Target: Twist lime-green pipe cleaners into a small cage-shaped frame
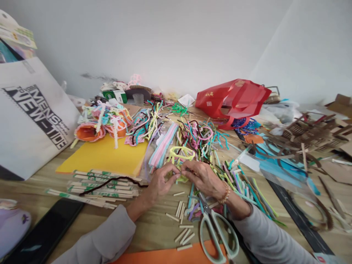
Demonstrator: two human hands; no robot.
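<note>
My left hand (162, 180) and my right hand (205, 178) meet over the middle of the table, fingertips pinched together. Between them is a small openwork frame (181, 152) bent from yellow pipe cleaners, its ring showing above my fingers and a bit below. The exact spot I pinch is hidden by my fingers. By my left wrist, a dark brown pipe cleaner (115, 178) lies across paper-wrapped chopsticks (96, 189). Scissors (213, 223) with pale green handles lie below my right hand. Several short cut wooden sticks (180, 211) are scattered below my hands.
Bundles of coloured pipe cleaners (192, 134) lie beyond my hands. Yellow sheets (107, 156) and pipe-cleaner-trimmed orange cones (89, 132) are left. A white bag (33, 121), black phone (52, 233), red bag (231, 99) and brown strips (310, 132) surround the area. Orange sheet (165, 256) in front.
</note>
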